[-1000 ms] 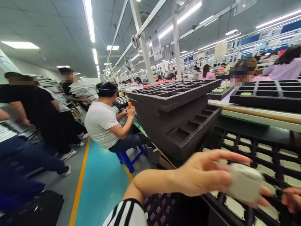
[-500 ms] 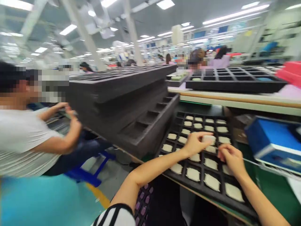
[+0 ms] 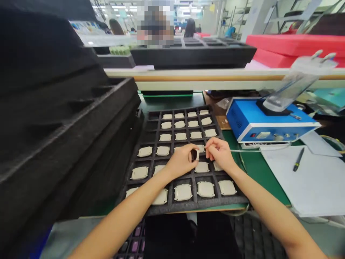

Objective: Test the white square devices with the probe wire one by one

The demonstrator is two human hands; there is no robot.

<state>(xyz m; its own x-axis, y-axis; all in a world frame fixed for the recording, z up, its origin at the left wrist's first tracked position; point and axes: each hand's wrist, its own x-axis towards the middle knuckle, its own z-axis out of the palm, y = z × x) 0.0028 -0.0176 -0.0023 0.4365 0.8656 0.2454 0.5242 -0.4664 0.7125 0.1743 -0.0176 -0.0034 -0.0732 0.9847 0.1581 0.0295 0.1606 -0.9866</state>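
A pale watch case (image 3: 197, 155), its dark inner side turned toward my right hand, is pinched between the thumb and fingers of my left hand (image 3: 183, 160). My right hand (image 3: 219, 154) is closed just to the right of it, apart from the case. From behind those fingers a thin whitish tube (image 3: 250, 150) runs off to the right; its tip is hidden in the grip. Both hands are above a black foam tray (image 3: 172, 208), whose compartments hold many similar pale cases, such as one near the front (image 3: 182, 192). Several left-column compartments at the back hold none.
Stacked black trays (image 3: 107, 118) rise close on the left. A blue control box (image 3: 269, 122) with a clear syringe-like barrel (image 3: 285, 90) stands at right, near white paper (image 3: 293, 187) and a pen (image 3: 298, 159). A shelf (image 3: 188, 85) crosses behind, bearing a black tray and red boxes (image 3: 291, 50).
My view has swung right and down, so the co-worker on the left is out of sight. The case in my left hand has turned, now showing its dark inside. Both hands stay over the tray.
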